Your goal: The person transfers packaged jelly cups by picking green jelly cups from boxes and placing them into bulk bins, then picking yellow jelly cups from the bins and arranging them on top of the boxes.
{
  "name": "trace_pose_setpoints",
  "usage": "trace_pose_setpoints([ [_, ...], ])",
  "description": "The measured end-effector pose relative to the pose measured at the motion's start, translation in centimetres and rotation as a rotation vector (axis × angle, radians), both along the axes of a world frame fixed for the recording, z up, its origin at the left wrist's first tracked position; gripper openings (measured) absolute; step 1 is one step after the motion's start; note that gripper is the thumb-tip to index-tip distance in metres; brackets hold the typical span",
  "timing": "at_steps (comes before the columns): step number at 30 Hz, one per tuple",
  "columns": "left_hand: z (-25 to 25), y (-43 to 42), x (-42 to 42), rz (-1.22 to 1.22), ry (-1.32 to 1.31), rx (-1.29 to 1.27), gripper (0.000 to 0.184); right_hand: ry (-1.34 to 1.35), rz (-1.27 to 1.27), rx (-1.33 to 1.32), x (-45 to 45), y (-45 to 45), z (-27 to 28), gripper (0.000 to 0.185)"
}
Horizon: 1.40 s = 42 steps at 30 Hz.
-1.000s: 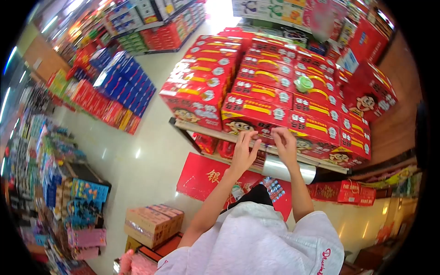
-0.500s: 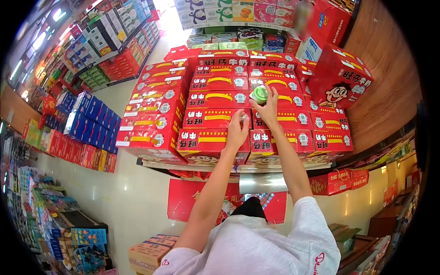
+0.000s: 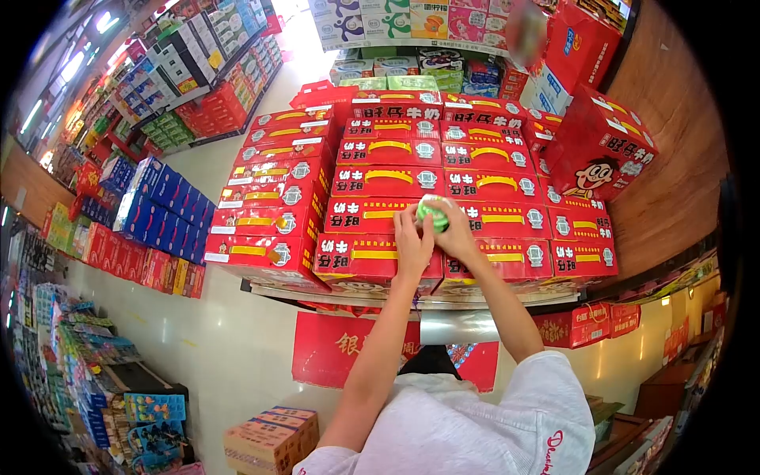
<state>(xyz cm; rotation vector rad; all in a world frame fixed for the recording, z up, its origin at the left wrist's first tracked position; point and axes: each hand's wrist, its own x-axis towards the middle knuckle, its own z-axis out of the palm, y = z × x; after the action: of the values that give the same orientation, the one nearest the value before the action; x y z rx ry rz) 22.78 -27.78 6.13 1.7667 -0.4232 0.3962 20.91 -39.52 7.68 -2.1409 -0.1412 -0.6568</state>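
Note:
A small round green-and-white item (image 3: 432,214) is in my right hand (image 3: 457,233), whose fingers wrap its right side. I cannot make out its exact kind. My left hand (image 3: 413,244) meets it from the left, with curled fingers and the thumb against its edge. Whether a second small thing sits in those fingers is hidden. Both hands are just above a red milk carton (image 3: 366,261) in the front row of a stack. The cartons have yellow handles and lie in tight rows beneath and beyond my hands.
A red milk box (image 3: 606,154) stands upright at the right of the stack by a wooden surface (image 3: 673,119). Blue boxes (image 3: 162,210) are piled on the left. A brown carton (image 3: 269,439) sits on the floor. Packaged goods (image 3: 396,22) fill the shelf at the back.
My right hand has brought the green-and-white item down and toward me, to my left hand. The hands were apart and now meet at it. The view has shifted slightly.

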Motion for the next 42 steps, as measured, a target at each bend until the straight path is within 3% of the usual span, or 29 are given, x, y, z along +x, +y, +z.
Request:
trace_pose_setpoints([
  [6, 1.1, 3.2, -3.3, 0.027, 0.056, 0.048, 0.039, 0.036, 0.312, -0.090, -2.0, 1.3, 0.8, 0.051],
  [8, 0.4, 4.0, -3.8, 0.090, 0.015, 0.187, 0.041, 0.071, 0.354, -0.101, -2.1, 1.8, 1.6, 0.051],
  [10, 0.2, 3.6, -3.3, 0.133, -0.034, 0.136, 0.037, -0.065, 0.264, -0.289, -1.6, 1.8, 1.5, 0.052],
  [16, 0.7, 4.0, -3.7, 0.133, 0.000, 0.111, 0.027, -0.140, 0.195, -0.330, -2.7, 2.2, 1.5, 0.058],
  [17, 0.7, 4.3, -3.7, 0.143, -0.007, 0.111, 0.027, -0.096, 0.175, -0.256, -3.1, 2.7, 1.7, 0.062],
  [19, 0.4, 5.0, -4.0, 0.030, 0.020, -0.161, 0.027, -0.036, 0.149, -0.162, -4.2, 4.2, 1.5, 0.081],
  [20, 0.3, 6.0, -4.6, 0.050, 0.013, -0.162, 0.027, -0.043, 0.170, -0.162, -5.0, 5.4, 1.5, 0.081],
  [22, 1.0, 9.1, -6.8, -0.088, 0.250, -0.163, 0.028, 0.031, 0.179, 0.071, -7.1, 7.7, 1.2, 0.090],
  [24, 1.0, 11.9, -8.6, -0.104, 0.209, -0.219, 0.026, 0.074, 0.216, 0.008, -8.8, 9.5, 0.3, 0.091],
  [28, 0.5, 18.1, -13.6, -0.094, 0.367, -0.333, 0.025, 0.264, 0.490, 0.211, -12.4, 14.6, -1.0, 0.095],
  [30, -0.4, 20.5, -15.9, -0.028, 0.381, -0.369, 0.025, 0.404, 0.679, 0.486, -14.3, 17.7, 0.0, 0.087],
  [32, -1.3, 22.7, -18.4, 0.117, 0.428, -0.442, 0.026, 0.453, 0.824, 0.595, -15.8, 20.2, -1.3, 0.083],
  [33, -1.7, 23.7, -19.5, 0.177, 0.435, -0.445, 0.027, 0.540, 0.851, 0.930, -16.7, 22.0, -2.9, 0.070],
  [34, -2.0, 24.6, -20.8, 0.215, 0.428, -0.455, 0.027, 0.562, 0.885, 0.921, -17.2, 23.1, -3.7, 0.070],
  [37, -3.2, 27.4, -24.1, 0.349, 0.471, -0.462, 0.029, 0.680, 0.803, 0.893, -18.6, 26.4, -4.8, 0.043],
  [42, -3.5, 31.6, -29.7, 0.493, 0.421, -0.465, 0.029, 0.830, 1.001, 0.780, -20.9, 30.9, -6.1, 0.042],
])
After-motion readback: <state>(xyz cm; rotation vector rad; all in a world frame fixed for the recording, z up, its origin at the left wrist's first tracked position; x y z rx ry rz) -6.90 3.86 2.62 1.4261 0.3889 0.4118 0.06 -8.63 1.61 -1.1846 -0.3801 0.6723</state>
